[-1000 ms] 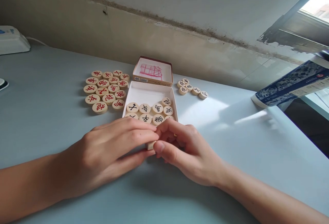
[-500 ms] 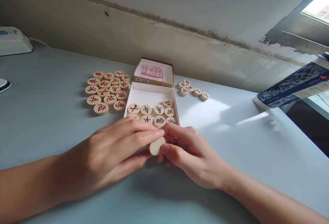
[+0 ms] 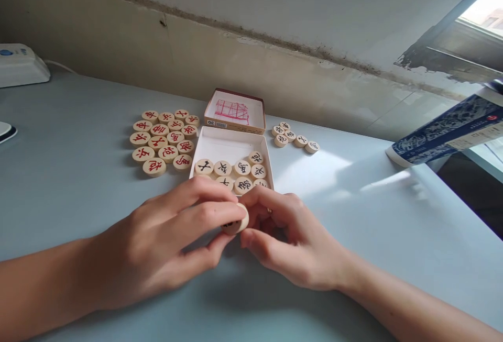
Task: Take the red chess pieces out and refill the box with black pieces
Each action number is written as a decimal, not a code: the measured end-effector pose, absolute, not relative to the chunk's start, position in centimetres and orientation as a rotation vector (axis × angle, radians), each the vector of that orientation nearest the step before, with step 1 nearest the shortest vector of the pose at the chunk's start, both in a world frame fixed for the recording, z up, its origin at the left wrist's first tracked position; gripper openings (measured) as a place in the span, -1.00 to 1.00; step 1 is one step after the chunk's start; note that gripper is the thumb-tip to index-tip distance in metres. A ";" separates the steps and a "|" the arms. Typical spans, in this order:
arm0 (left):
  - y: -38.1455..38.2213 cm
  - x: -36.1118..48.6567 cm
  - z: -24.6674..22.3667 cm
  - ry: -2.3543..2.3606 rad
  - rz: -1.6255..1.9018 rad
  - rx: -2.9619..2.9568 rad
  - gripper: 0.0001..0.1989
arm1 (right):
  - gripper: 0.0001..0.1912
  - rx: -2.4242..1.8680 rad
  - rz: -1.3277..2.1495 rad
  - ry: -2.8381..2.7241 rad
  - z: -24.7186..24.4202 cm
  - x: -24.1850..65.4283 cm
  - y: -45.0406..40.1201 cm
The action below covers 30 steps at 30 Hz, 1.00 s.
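My left hand [image 3: 168, 232] holds a round wooden Chinese chess piece [image 3: 244, 218] between fingers and thumb, tilted so that part of a black character shows. Close on the other side of it is my right hand [image 3: 288, 237], its thumb and index finger apart near the piece's edge; whether they touch it I cannot tell. Just beyond my hands is a white open box [image 3: 220, 142]. Several black-marked pieces [image 3: 242, 168] lie in it, in rows, character side up. My hands hide the box's front part.
Left of the box lie several red-marked pieces [image 3: 158, 143]. Behind it leans the box lid [image 3: 254, 106] with a red-lined drawing. A small group of black-marked pieces [image 3: 290, 135] is at the right. A blue patterned cylinder [image 3: 448, 124] stands by the right edge, and a white device [image 3: 23, 64] far left.
The piece has turned from its blank face to show part of its black character and shifted slightly left. My right thumb has come away from its face.
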<state>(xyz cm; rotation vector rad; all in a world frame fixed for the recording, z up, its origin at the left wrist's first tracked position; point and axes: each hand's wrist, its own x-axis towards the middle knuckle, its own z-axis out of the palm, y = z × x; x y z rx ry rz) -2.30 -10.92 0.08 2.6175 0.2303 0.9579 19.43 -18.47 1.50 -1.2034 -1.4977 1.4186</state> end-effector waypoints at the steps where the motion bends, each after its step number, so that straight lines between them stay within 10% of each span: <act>1: -10.9 -2.3 0.1 0.211 0.952 2.626 -0.77 | -0.88 -1.197 1.438 -1.489 1.6 19.5 -18.5; 30: -11.1 -2.1 0.0 0.366 1.063 2.566 -0.80 | -0.71 -1.204 1.378 -1.539 1.0 19.9 -18.5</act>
